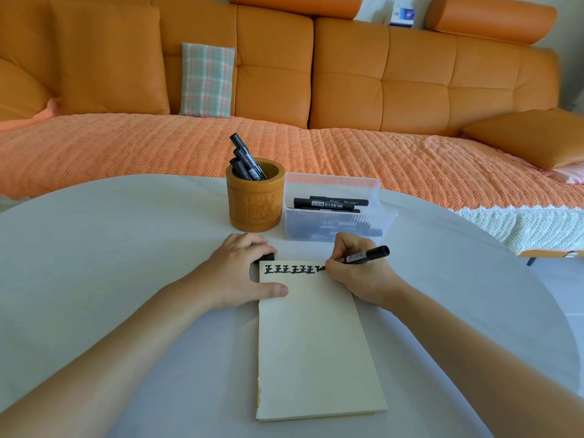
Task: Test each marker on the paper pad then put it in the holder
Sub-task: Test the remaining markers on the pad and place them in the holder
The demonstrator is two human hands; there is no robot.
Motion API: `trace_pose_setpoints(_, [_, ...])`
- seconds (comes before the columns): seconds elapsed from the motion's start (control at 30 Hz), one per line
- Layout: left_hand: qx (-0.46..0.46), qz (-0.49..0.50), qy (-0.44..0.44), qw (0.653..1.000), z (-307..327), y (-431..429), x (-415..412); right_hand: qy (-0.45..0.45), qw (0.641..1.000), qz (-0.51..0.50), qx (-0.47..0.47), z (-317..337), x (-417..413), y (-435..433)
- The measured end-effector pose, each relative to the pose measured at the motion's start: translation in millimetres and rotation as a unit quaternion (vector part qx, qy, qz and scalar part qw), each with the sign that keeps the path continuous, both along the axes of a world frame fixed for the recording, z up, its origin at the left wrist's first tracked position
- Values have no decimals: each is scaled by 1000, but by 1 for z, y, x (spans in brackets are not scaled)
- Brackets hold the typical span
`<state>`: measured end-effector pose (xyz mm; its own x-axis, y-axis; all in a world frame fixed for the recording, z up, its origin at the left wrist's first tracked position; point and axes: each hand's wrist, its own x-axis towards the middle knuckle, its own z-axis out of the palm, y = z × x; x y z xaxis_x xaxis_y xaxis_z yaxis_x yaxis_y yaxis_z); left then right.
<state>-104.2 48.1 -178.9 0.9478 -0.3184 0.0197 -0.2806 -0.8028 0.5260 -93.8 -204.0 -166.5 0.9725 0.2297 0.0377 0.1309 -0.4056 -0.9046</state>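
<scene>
Right hand (357, 275): pinches slim black plastic marker (363, 256) at cream paper pad (316, 343) top.
Left hand (240, 273): curled over black cap (266, 257), thumb pinning pad.
Handling: likely light, rigid; grip mid-barrel.

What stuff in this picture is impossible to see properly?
Head view, the only one:
Tip of the marker: hidden behind the right hand gripping it.
Black piece: mostly covered by curled fingers of the left hand; maybe a cap.
Marker count in the clear box: its frosted wall blurs them.
Lower ends of the standing markers: hidden by the wall of the holder.
</scene>
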Motion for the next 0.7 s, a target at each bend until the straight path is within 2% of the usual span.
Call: trace_pose_setpoints(0.7, [7,7,-1,1000,1,-1,0,-3,1000,25,-8,1,2,0])
